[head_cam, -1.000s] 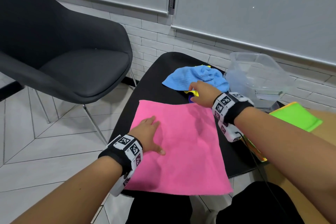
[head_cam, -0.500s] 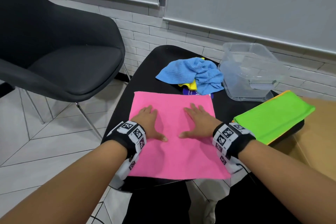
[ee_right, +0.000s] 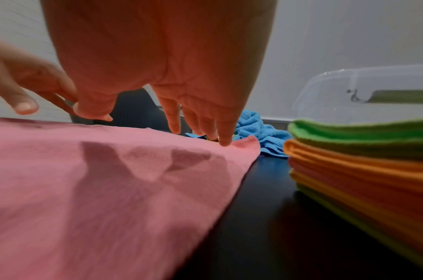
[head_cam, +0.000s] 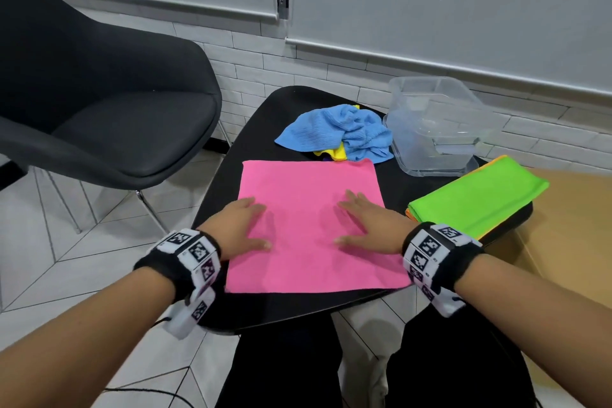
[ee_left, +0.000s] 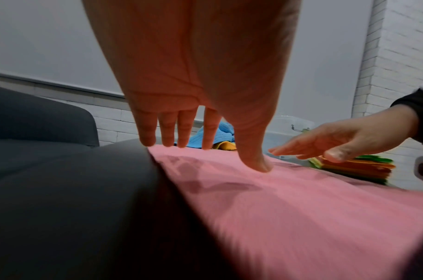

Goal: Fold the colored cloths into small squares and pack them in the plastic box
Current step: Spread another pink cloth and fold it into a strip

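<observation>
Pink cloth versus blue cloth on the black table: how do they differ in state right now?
The pink cloth lies spread flat near the table's front edge; the blue cloth is crumpled in a heap farther back. Both the left hand and right hand rest on the pink cloth; nothing touches the blue cloth. Neither is folded yet.

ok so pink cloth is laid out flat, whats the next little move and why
Probably pinch the near corners and fold the pink cloth in half, away from the body. It lies flat and unfolded on the table, with the left hand and right hand open on it.
</observation>
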Tool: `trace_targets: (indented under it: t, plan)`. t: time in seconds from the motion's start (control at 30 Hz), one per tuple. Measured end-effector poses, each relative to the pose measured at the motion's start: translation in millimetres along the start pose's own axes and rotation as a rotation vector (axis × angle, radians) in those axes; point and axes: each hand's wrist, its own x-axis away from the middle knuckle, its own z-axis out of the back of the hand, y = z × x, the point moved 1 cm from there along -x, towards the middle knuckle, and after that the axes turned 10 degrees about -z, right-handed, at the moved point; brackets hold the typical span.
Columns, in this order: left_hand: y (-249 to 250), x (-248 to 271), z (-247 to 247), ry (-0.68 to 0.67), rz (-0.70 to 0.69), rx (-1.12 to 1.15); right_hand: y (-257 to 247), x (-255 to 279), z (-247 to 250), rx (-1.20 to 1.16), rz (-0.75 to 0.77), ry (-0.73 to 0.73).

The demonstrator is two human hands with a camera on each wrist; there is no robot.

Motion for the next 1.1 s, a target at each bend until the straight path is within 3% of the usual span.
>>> trace_targets:
  t: [0.23, 0.43, 0.53, 0.7, 0.9, 1.1]
  plan:
    - [16.8, 53.2, -13.2, -0.008, -0.103, -0.01, 3.7, 48.3, -14.7, 0.061, 0.037, -0.025]
    - [31.7, 83.0, -40.9, -0.092, -0.06, 0.01, 11.8, 77.2, -46.9, 0.187, 0.006, -0.04]
    - [35.2, 92.1, -47.2, -0.091, -0.086, -0.048, 15.4, 85.6, -58.2, 0.241, 0.002, 0.026]
    - [37.2, 100.9, -48.8, -0.007, -0.126, -0.057, 22.1, 94.7, -59.2, 0.148, 0.003, 0.064]
    - [29.1, 104.7, -27.2, 0.021, -0.114, 0.075, 23.5, 104.9, -20.6, -0.034, -0.036, 0.088]
    - [7.4, 80.5, -15.1, 0.289, 0.058, 0.513, 22.0, 85.3, 16.2, -0.078, -0.103, 0.25]
